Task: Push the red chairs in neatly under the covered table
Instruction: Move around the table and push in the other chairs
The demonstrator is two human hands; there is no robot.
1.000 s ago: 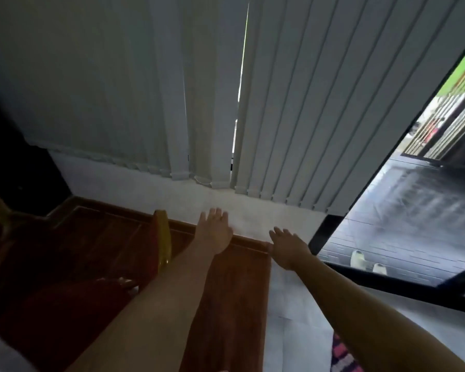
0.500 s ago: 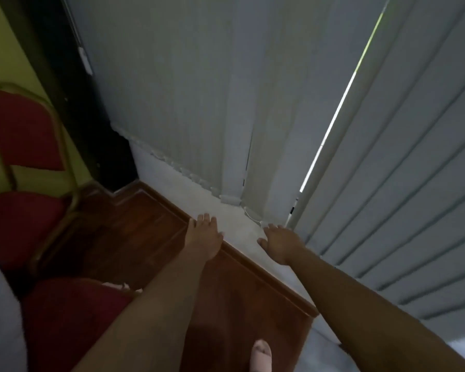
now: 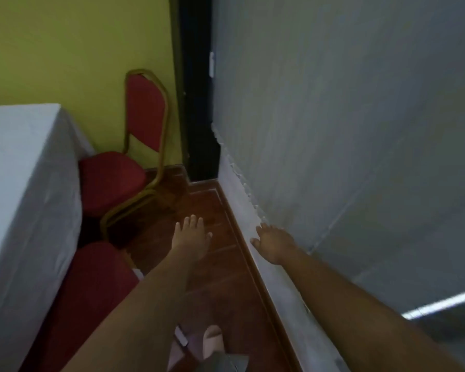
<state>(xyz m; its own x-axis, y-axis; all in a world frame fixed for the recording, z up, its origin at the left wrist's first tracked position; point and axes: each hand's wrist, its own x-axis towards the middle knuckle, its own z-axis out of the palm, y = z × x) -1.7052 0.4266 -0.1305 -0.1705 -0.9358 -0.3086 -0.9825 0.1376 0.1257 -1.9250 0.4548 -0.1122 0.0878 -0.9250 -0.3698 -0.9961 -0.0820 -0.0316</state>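
The table under a white cloth (image 3: 24, 189) fills the left side. A red padded chair with a gold frame (image 3: 134, 146) stands at its far corner, seat partly against the cloth, back toward the yellow wall. A second red chair (image 3: 91, 285) is nearer, at lower left, its seat beside the cloth and partly hidden by my left forearm. My left hand (image 3: 189, 237) is stretched forward over the wooden floor, fingers straight, holding nothing, a little right of the near chair. My right hand (image 3: 273, 242) is also open, over the white floor strip by the blinds.
Grey vertical blinds (image 3: 333, 130) run along the right side, close to my right arm. A dark door frame (image 3: 196, 103) stands in the corner by the yellow wall (image 3: 65, 49). Reddish wooden floor (image 3: 220, 277) forms a narrow aisle. My foot in a pale slipper (image 3: 212, 342) shows at the bottom.
The view has swung left: the open doorway and patio left the frame, and the covered table and both red chairs came in. Both hands stay outstretched and empty.
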